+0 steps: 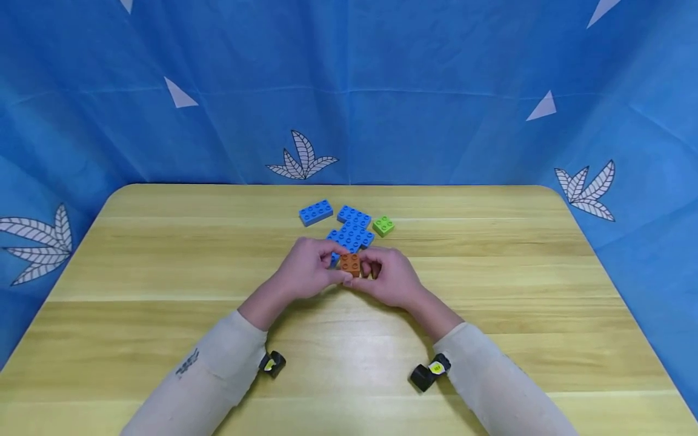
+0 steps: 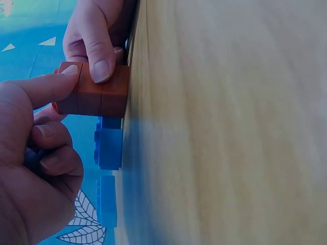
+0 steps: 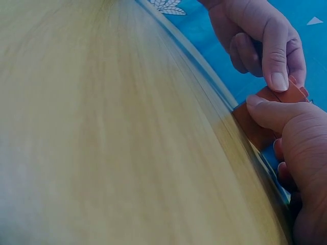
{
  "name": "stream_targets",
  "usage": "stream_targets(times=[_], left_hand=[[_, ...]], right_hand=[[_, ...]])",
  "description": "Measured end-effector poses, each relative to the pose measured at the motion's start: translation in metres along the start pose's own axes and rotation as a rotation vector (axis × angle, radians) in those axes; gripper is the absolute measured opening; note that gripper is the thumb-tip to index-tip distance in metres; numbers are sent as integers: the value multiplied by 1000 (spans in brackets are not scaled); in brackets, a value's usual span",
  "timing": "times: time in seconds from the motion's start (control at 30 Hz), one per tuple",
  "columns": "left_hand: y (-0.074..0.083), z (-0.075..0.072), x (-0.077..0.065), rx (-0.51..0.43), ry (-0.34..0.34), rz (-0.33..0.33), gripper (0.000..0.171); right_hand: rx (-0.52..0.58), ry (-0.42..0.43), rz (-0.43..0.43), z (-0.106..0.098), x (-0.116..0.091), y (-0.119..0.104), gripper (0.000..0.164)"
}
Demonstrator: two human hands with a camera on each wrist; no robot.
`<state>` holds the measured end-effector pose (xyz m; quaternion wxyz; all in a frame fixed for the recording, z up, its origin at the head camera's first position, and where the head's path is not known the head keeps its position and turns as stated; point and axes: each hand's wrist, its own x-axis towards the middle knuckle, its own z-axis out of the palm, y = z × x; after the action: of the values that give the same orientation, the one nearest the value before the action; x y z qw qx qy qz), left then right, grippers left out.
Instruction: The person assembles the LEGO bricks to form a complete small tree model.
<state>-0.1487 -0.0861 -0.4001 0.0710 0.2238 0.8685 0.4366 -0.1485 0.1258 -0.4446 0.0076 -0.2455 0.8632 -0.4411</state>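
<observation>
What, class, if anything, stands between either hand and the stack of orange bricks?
Nothing visible: the left hand and right hand both hold the orange stack directly. The joined blue bricks lie beyond it, not in between.

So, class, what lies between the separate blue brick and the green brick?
In the head view, the far end of the blue brick cluster lies between the separate blue brick, on its left, and the green brick, on its right.
</observation>
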Motion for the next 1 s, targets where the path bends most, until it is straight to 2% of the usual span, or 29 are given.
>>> stream_targets(times=[0.27, 0.6, 0.67, 0.83, 1.0], left_hand=[[0, -1, -1, -10, -12, -32, 34], [-13, -6, -9, -84, -44, -116, 41], [-15, -7, -10, -81, -59, -132, 38], [-16, -10, -11, -46, -98, -189, 35], [-20, -10, -11, 39, -62, -189, 43]], right_hand=[[10, 13, -27, -2, -1, 0, 36], [-13, 17, -15, 2, -1, 3, 37], [-16, 20, -15, 1, -1, 3, 36], [-26, 17, -13, 0, -1, 3, 36], [-35, 17, -6, 0, -1, 3, 38]])
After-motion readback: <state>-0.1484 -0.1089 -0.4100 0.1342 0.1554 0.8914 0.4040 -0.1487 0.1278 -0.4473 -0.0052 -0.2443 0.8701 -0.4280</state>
